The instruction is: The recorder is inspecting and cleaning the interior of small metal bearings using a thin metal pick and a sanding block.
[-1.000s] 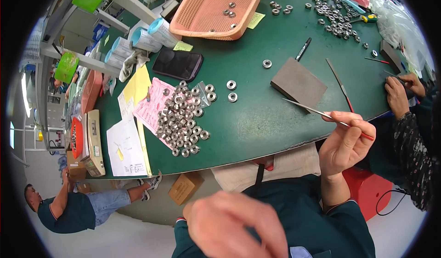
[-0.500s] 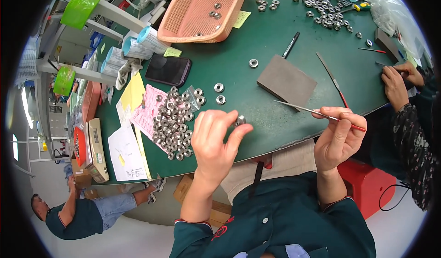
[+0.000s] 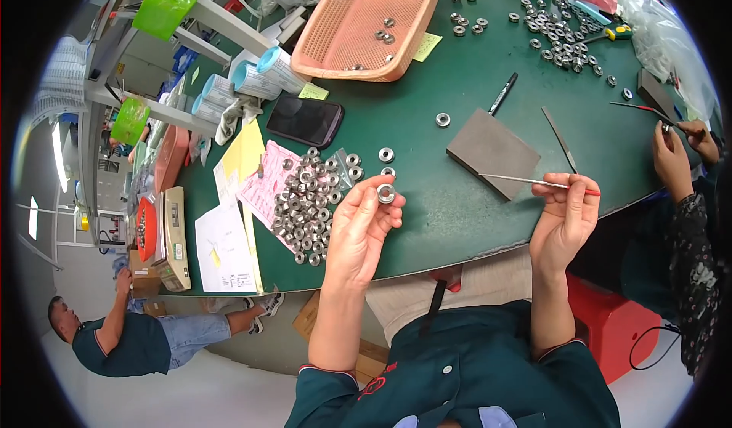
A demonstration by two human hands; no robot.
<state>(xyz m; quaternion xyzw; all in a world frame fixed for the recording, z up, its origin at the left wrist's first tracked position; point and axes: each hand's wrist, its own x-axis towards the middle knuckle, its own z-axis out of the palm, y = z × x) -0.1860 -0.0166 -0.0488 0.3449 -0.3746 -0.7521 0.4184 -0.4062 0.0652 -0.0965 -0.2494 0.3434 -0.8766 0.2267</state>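
Note:
My left hand [image 3: 358,230] holds a small silver metal ring [image 3: 386,193] between thumb and fingertips, just above the green table [image 3: 427,230]. A heap of several like rings [image 3: 309,199] lies to its left on a pink sheet. My right hand [image 3: 566,218] pinches a thin metal rod with a red handle [image 3: 534,182], which points left over a grey block [image 3: 493,151]. Two loose rings [image 3: 386,155] lie beyond the left hand.
An orange basket [image 3: 366,24] with a few rings stands at the back. A dark phone [image 3: 305,121], a black pen [image 3: 503,92], papers [image 3: 225,249] and more rings [image 3: 557,35] lie around. Another person's hands [image 3: 675,157] work at the right edge. A person [image 3: 137,340] crouches on the floor at lower left.
My left hand came up from near my body to the heap, took one ring and now holds it up. My right hand stays put with the rod.

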